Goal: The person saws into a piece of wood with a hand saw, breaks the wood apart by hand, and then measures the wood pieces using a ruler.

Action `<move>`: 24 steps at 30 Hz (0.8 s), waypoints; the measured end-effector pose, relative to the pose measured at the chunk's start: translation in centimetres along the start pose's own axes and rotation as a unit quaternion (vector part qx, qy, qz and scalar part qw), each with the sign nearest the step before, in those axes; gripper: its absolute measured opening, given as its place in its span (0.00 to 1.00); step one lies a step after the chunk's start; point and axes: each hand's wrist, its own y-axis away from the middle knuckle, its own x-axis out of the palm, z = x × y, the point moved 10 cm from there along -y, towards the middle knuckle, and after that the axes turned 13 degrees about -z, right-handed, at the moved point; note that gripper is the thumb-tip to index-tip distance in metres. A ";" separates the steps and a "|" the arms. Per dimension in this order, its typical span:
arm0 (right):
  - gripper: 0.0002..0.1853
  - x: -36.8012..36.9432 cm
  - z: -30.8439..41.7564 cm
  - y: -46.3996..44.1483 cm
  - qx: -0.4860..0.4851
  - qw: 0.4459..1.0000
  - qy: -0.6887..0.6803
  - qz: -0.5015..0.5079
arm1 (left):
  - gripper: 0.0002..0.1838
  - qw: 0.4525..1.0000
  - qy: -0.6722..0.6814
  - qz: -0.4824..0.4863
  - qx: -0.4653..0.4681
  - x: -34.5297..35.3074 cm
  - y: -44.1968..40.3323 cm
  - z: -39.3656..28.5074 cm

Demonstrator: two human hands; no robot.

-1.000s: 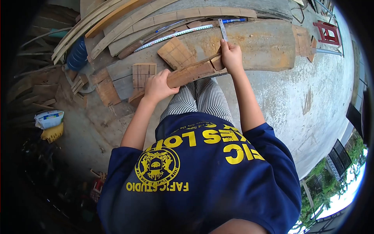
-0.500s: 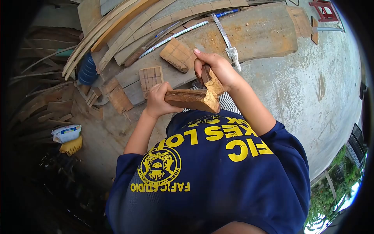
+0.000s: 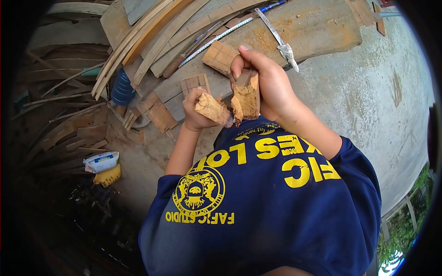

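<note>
My left hand (image 3: 195,110) is wrapped round a wooden piece (image 3: 212,110) whose rough, pale broken end faces up. Fingers and thumb of my right hand (image 3: 269,83) grip a shorter wooden block (image 3: 247,96) with a splintered face. The two broken ends are side by side, close together in front of my shirt; whether they touch is unclear. Just beyond the hands lie two blocks with pencil lines, one (image 3: 220,56) behind my right hand and another (image 3: 195,83) behind my left. A metal saw-like blade (image 3: 269,26) with a white-wrapped handle (image 3: 287,54) rests on the plank.
A wide plank (image 3: 317,32) bears a white measuring tape (image 3: 214,42) and a blue pen (image 3: 272,6). Long curved wood strips (image 3: 154,34) lie at the upper left, near a blue plastic bottle (image 3: 122,87). Bags (image 3: 103,166) stand on the floor at left.
The single-looking wooden length has come apart into two pieces, one per hand, with broken faces now turned upward. The blade, held in my right hand earlier, lies on the plank.
</note>
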 end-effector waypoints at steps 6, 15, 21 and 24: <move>0.19 -0.3 1.4 1.0 -0.053 0.998 0.016 -0.003 | 0.35 0.993 -0.062 -0.027 0.098 -2.3 0.1 -1.5; 0.16 -1.9 5.5 3.6 -0.270 0.961 -0.001 -0.056 | 0.27 0.967 -0.162 0.010 0.197 -3.2 -0.6 -5.0; 0.10 0.9 9.8 12.5 -0.670 0.726 0.151 0.016 | 0.20 0.927 -0.171 -0.026 0.332 -3.9 -0.5 -8.2; 0.12 0.8 9.1 14.2 -0.687 0.712 0.123 0.071 | 0.21 0.898 -0.209 -0.043 0.385 -3.5 -0.5 -9.9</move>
